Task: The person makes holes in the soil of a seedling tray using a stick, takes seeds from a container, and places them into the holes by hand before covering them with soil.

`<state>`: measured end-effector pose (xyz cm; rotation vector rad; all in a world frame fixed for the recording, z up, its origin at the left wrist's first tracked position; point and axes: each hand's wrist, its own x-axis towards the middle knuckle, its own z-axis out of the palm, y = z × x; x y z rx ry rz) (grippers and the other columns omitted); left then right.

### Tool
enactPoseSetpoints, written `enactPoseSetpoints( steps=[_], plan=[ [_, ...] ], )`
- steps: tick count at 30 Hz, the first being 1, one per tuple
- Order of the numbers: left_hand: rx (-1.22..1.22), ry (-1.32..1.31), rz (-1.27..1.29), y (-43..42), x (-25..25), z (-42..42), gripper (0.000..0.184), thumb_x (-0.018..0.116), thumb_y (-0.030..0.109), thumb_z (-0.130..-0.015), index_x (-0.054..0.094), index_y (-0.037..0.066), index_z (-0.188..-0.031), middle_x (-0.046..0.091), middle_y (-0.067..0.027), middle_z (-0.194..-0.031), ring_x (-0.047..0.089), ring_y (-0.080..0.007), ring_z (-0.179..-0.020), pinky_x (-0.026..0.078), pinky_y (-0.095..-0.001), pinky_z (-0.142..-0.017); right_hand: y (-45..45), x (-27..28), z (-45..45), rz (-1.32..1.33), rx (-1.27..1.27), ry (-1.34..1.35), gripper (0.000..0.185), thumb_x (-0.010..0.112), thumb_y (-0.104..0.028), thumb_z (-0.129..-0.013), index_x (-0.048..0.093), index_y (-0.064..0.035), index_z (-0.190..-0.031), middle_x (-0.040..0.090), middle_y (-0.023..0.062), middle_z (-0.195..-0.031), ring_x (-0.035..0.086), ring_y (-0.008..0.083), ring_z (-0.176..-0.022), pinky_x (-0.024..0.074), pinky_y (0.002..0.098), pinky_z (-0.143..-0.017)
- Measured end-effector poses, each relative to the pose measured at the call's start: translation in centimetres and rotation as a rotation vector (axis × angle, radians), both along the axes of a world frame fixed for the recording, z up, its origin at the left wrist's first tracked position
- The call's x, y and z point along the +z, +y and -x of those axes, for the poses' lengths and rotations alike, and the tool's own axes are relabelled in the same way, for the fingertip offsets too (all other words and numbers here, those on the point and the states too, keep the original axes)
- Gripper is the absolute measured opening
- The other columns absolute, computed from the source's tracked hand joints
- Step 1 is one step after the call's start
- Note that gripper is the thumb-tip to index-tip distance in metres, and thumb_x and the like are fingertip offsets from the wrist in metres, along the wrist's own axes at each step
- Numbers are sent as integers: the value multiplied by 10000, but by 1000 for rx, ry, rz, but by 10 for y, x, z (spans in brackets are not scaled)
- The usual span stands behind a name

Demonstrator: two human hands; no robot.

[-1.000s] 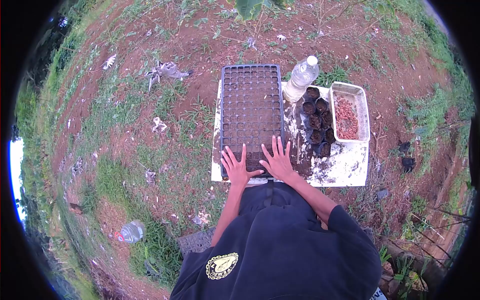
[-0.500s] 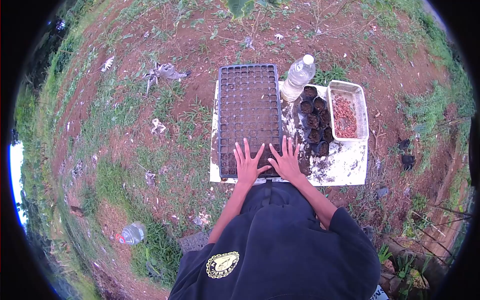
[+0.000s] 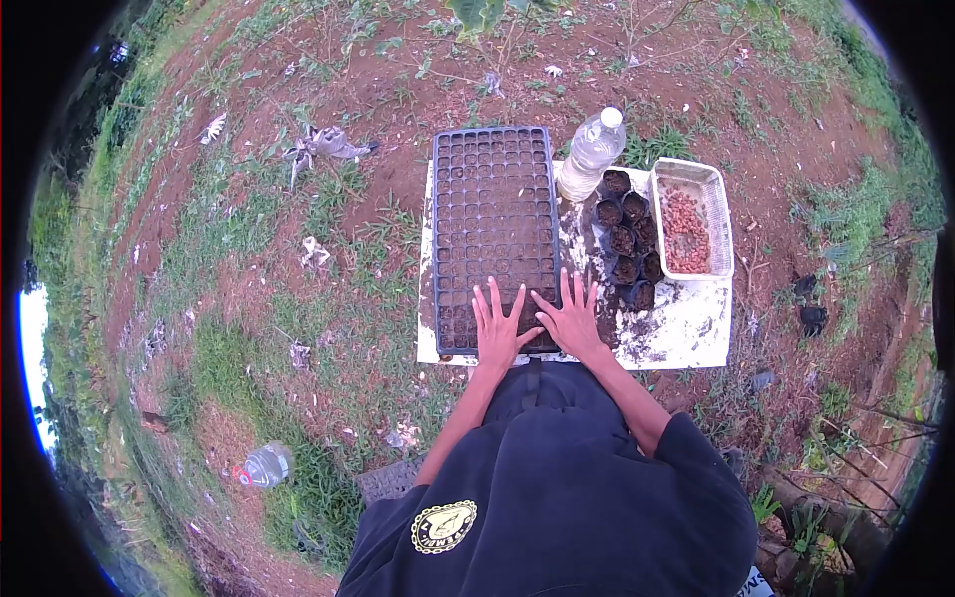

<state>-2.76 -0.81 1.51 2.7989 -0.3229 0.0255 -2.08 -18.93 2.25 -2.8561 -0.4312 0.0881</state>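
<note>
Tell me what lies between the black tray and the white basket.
In the head view, a clear bottle and small black pots of soil stand between the tray and the basket, on a dirty white board.

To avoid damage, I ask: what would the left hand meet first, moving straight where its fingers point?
The left hand would likely meet more cells of the black tray, though it may pass above; depth is unclear.

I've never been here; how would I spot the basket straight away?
Find the white board holding the big dark cell tray. At its right end, beyond the small black pots, sits the basket. Unlike its neighbours, this pale basket holds loose reddish pieces.
</note>
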Motion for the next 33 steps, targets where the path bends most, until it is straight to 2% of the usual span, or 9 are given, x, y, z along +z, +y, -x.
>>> enactPoseSetpoints(
  steps=[4,7,10,13,17,18,25,28,33],
  plan=[
    [-11,28,-32,0,3,2,886,662,644,-801,325,333,-1559,74,-267,-1633,101,-563,-1458,160,-601,-1191,1,0,-4,-63,-19,-41,465,470,-465,-1012,487,-367,-1466,162,274,-1611,137,490,-1481,49,700,-1145],
    [-19,27,-29,-1,5,-1,881,654,658,-797,335,341,-1554,79,-265,-1633,104,-560,-1459,164,-604,-1189,-1,2,-3,-15,0,-20,479,499,-430,-1004,485,-332,-1473,169,282,-1605,153,476,-1481,64,683,-1156],
    [-92,26,-81,0,4,-2,861,690,619,-800,360,338,-1543,43,-275,-1632,96,-560,-1460,148,-605,-1191,-3,4,-6,-145,-84,-59,540,524,-354,-1005,415,-240,-1521,201,298,-1583,187,467,-1470,96,639,-1176],
    [-115,8,-82,0,5,-7,893,703,611,-792,336,327,-1555,49,-280,-1629,96,-544,-1468,152,-598,-1193,-3,4,-6,-209,-62,-61,555,531,-366,-992,399,-291,-1526,206,299,-1582,200,466,-1464,102,645,-1172],
    [4,-10,26,1,8,-6,977,718,619,-762,276,307,-1576,87,-286,-1622,128,-536,-1468,185,-592,-1191,-1,-2,-1,-14,12,-39,457,509,-423,-1000,503,-365,-1454,218,297,-1579,189,475,-1468,87,668,-1164],
    [6,-8,2,1,10,-6,980,719,619,-760,273,311,-1577,84,-286,-1622,129,-543,-1464,186,-592,-1191,0,-3,-3,-65,0,-65,429,513,-437,-997,546,-369,-1419,216,291,-1583,180,478,-1471,79,679,-1159],
    [-49,14,-72,0,10,-4,940,710,632,-766,298,360,-1565,46,-270,-1633,84,-549,-1469,173,-594,-1189,-2,-2,-6,-72,2,-22,469,529,-398,-993,507,-328,-1457,218,287,-1583,196,470,-1468,97,650,-1173],
    [-113,29,-137,2,4,-5,915,693,646,-770,315,374,-1558,46,-254,-1639,97,-545,-1468,179,-586,-1191,-4,3,-5,-292,-85,-89,534,532,-329,-993,415,-310,-1514,269,294,-1549,229,464,-1451,123,621,-1183],
    [-85,1,-93,1,7,-5,933,678,660,-772,288,370,-1567,39,-247,-1643,94,-547,-1468,179,-584,-1192,-4,3,0,-84,-7,-90,530,543,-343,-989,430,-309,-1505,288,288,-1542,234,463,-1448,122,626,-1182]
  ],
)
